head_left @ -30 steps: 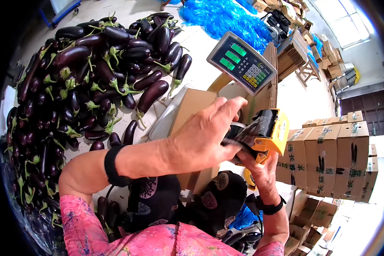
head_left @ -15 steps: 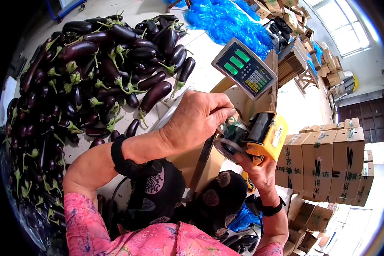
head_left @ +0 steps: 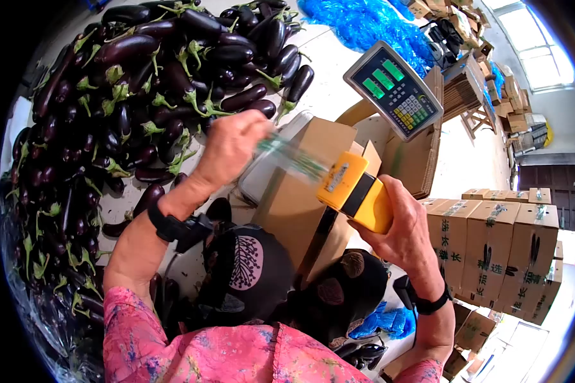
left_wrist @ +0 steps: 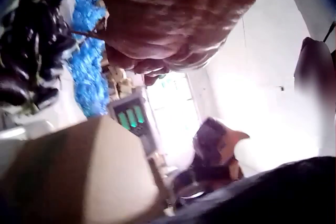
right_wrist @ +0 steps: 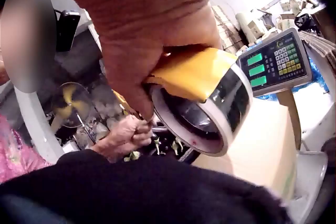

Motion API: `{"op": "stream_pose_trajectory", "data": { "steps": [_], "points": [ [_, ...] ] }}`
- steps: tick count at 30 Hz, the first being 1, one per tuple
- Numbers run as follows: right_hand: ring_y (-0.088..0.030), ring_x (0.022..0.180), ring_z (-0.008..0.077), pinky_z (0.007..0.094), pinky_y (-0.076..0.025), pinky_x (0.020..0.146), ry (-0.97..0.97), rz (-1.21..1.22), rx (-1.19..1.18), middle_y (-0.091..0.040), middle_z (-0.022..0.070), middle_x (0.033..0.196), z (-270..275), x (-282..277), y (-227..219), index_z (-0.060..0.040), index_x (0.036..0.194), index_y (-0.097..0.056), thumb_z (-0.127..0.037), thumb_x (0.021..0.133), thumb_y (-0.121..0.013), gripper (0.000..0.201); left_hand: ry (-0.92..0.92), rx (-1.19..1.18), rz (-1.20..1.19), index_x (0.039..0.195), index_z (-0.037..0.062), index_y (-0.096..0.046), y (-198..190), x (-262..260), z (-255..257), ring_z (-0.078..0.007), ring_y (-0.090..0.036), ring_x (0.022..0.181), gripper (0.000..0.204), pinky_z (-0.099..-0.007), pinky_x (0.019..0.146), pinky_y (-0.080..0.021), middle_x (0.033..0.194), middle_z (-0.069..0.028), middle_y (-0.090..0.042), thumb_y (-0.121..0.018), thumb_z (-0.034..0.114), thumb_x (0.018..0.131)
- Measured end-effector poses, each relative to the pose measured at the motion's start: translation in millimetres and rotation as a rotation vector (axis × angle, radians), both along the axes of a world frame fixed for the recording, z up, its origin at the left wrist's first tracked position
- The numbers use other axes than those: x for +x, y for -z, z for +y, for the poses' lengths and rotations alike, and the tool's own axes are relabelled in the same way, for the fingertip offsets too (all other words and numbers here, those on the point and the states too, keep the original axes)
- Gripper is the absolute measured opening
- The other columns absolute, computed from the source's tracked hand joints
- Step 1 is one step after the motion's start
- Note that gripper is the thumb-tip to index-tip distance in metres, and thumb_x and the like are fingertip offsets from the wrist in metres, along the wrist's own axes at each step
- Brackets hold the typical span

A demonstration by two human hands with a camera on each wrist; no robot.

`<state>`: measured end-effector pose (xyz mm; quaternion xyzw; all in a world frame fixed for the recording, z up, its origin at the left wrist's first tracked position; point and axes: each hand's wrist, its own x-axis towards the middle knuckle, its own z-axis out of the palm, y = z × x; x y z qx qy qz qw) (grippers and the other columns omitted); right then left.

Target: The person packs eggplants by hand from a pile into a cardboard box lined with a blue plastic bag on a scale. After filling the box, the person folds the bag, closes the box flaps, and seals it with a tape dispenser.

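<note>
My right hand (head_left: 406, 226) grips a yellow tape dispenser (head_left: 342, 182) above a cardboard box (head_left: 294, 185). The right wrist view shows the dispenser's yellow body (right_wrist: 199, 71) under the palm, with its roll of tape (right_wrist: 239, 103) below. Out to the left, the fingers of my left hand (head_left: 233, 147) are curled together at the end of a clear, green-printed strip of tape (head_left: 294, 156). The strip is blurred and spans from these fingers to the dispenser, over the box. In the left wrist view the left hand (left_wrist: 173, 19) hides its own grip.
A large heap of eggplants (head_left: 128, 108) covers the floor on the left. Beyond the box stands a scale display (head_left: 393, 89) with lit green readouts. Taped, printed cartons (head_left: 485, 242) are stacked at the right. Blue plastic sheeting (head_left: 377, 32) lies at the back.
My left hand has drawn away leftward from the dispenser, pulling out a strip of tape. The right hand has turned the dispenser, so its yellow side now faces up. The head view has shifted slightly.
</note>
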<state>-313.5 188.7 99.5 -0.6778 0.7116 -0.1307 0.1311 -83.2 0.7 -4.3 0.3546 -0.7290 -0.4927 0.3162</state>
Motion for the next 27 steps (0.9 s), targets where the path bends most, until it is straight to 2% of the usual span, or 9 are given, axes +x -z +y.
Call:
{"op": "stream_pose_trajectory", "data": {
  "steps": [2, 6, 9, 13, 14, 17, 18, 22, 27],
  "points": [
    [-0.069, 0.084, 0.0362, 0.0406, -0.057, 0.075, -0.010, 0.062, 0.067, -0.066, 0.0181, 0.095, 0.4, -4.1, 7.1, -0.0018, 0.119, -0.054, -0.024, 0.071, -0.086, 0.062, -0.028, 0.092, 0.040, 0.087, -0.0004, -0.066, 36.9, 16.5, -6.0, -0.0045, -0.046, 0.067, 0.025, -0.0232, 0.061, -0.040, 0.071, 0.0039, -0.056, -0.060, 0.020, 0.099],
    [-0.067, 0.082, 0.0364, 0.0428, -0.056, 0.073, -0.031, 0.099, 0.176, -0.065, 0.0176, 0.093, -12.3, -1.4, 15.9, -0.0015, 0.117, -0.054, -0.025, 0.071, -0.086, 0.061, -0.036, 0.178, 0.072, 0.087, 0.0004, -0.066, 73.9, 17.0, 0.6, -0.0028, -0.043, 0.066, 0.026, -0.0225, 0.059, -0.037, 0.068, 0.0060, -0.050, -0.060, 0.023, 0.100],
    [-0.066, 0.081, 0.0382, 0.0464, -0.053, 0.070, -0.040, 0.128, 0.196, -0.063, 0.0169, 0.089, -13.2, -0.9, 22.8, -0.0058, 0.118, -0.052, -0.024, 0.074, -0.080, 0.055, -0.073, 0.212, 0.076, 0.088, 0.0010, -0.066, 90.8, 16.2, 11.9, -0.0021, -0.041, 0.065, 0.026, -0.0216, 0.059, -0.035, 0.069, 0.0065, -0.050, -0.060, 0.023, 0.100],
    [-0.065, 0.079, 0.0390, 0.0479, -0.053, 0.067, -0.044, 0.148, 0.237, -0.062, 0.0166, 0.085, -22.8, -1.1, 31.6, -0.0053, 0.116, -0.052, -0.025, 0.074, -0.080, 0.053, -0.143, 0.154, 0.079, 0.092, -0.0011, -0.065, 117.2, 6.1, 16.3, -0.0062, -0.048, 0.069, 0.026, -0.0255, 0.063, -0.042, 0.070, 0.0025, -0.057, -0.058, 0.022, 0.101],
    [-0.065, 0.079, 0.0390, 0.0480, -0.053, 0.066, -0.045, 0.154, 0.246, -0.062, 0.0166, 0.085, -24.0, -1.1, 33.9, -0.0051, 0.115, -0.052, -0.025, 0.074, -0.080, 0.053, -0.134, 0.158, 0.061, 0.094, -0.0016, -0.064, 122.2, 7.2, 15.5, -0.0099, -0.051, 0.069, 0.027, -0.0291, 0.065, -0.045, 0.070, -0.0041, -0.059, -0.058, 0.024, 0.101],
    [-0.065, 0.078, 0.0389, 0.0481, -0.052, 0.065, -0.058, 0.164, 0.265, -0.062, 0.0168, 0.084, -27.9, -2.1, 39.4, -0.0048, 0.113, -0.052, -0.025, 0.073, -0.079, 0.052, -0.143, 0.100, -0.072, 0.096, -0.0010, -0.064, 125.3, 6.1, 19.2, -0.0136, -0.052, 0.066, 0.027, -0.0315, 0.064, -0.046, 0.070, -0.0100, -0.058, -0.058, 0.025, 0.100],
    [-0.065, 0.077, 0.0389, 0.0480, -0.052, 0.065, -0.061, 0.163, 0.269, -0.062, 0.0169, 0.084, -28.4, -2.3, 39.3, -0.0047, 0.112, -0.052, -0.025, 0.073, -0.079, 0.052, -0.143, 0.094, -0.106, 0.097, -0.0001, -0.065, 128.9, 4.9, 21.1, -0.0203, -0.056, 0.064, 0.027, -0.0338, 0.064, -0.047, 0.072, -0.0158, -0.059, -0.058, 0.026, 0.100],
    [-0.065, 0.077, 0.0387, 0.0476, -0.052, 0.064, -0.051, 0.162, 0.290, -0.062, 0.0168, 0.086, -29.3, -1.4, 39.3, -0.0047, 0.113, -0.053, -0.025, 0.072, -0.080, 0.054, -0.152, -0.099, -0.034, 0.091, 0.0023, -0.058, 163.0, -14.1, 29.6, -0.0388, -0.063, 0.063, 0.016, -0.0447, 0.055, -0.046, 0.066, -0.0189, -0.060, -0.057, 0.016, 0.099],
    [-0.064, 0.077, 0.0374, 0.0463, -0.051, 0.065, -0.058, 0.144, 0.263, -0.061, 0.0159, 0.085, -29.0, -2.8, 43.4, -0.0041, 0.113, -0.053, -0.024, 0.070, -0.082, 0.056, -0.028, -0.213, -0.226, 0.094, 0.0043, -0.055, 191.7, -35.9, 47.7, -0.0433, -0.063, 0.069, 0.005, -0.0506, 0.058, -0.049, 0.074, -0.0204, -0.063, -0.056, 0.010, 0.094]
  ]
}}
